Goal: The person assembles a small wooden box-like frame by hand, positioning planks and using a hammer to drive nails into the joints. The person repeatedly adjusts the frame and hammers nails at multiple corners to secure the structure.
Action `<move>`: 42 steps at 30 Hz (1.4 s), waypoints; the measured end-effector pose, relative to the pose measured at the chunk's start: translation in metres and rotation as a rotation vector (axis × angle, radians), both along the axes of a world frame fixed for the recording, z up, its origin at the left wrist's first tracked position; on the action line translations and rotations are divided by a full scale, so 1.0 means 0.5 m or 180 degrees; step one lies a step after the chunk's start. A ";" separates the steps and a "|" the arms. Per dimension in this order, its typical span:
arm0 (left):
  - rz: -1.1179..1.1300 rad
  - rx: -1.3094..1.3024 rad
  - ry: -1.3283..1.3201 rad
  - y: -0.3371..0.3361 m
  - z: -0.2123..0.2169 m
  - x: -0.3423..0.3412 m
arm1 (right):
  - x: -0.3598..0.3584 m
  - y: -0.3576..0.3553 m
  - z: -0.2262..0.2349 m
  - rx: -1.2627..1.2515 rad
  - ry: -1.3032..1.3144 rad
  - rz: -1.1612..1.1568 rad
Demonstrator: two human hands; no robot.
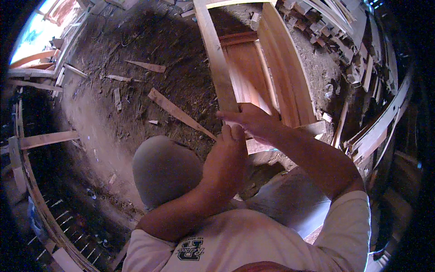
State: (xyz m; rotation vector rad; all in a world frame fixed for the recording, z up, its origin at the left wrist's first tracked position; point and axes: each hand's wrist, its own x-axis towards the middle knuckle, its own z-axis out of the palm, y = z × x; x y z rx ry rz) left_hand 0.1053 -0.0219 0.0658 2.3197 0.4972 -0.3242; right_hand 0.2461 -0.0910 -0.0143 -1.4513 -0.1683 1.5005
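Wood in a reddish-brown tone fills the upper middle of the view: a long plank (217,59) stands on edge as the near side of an open wooden frame (281,68), running from the top edge of the picture down to the person's hands. Both hands meet at the plank's lower end. The left hand (226,165) is curled into a loose fist just below that end, knuckles up, thumb and forefinger pressed together at the top; what they pinch, if anything, is too small to tell. The right hand (251,120) lies flatter, fingers stretched leftward across the plank's end and resting on it, which looks like a way to steady the board against the frame while the other hand works at the same spot. A bent knee (165,170) in grey cloth rises beside the left forearm, so the person appears to sit or crouch close over the joint, keeping it within easy reach.

On the dirt floor (108,118), a thin offcut strip (179,113) lies diagonally towards the hands, with smaller slivers scattered farther left. Stacked timber scraps (331,27) sit along the floor's upper right edge.
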 end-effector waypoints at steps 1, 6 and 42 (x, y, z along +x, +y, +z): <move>-0.0051 0.0069 -0.0034 -0.002 -0.001 0.000 | 0.001 -0.004 -0.010 0.0006 -0.0057 -0.0020; -0.0447 0.0865 -0.0242 -0.007 -0.055 -0.017 | 0.000 -0.001 -0.049 0.0055 -0.0316 -0.0011; -0.0319 0.0313 -0.0667 -0.013 -0.023 0.008 | 0.049 -0.008 0.006 0.0172 -0.2021 0.0889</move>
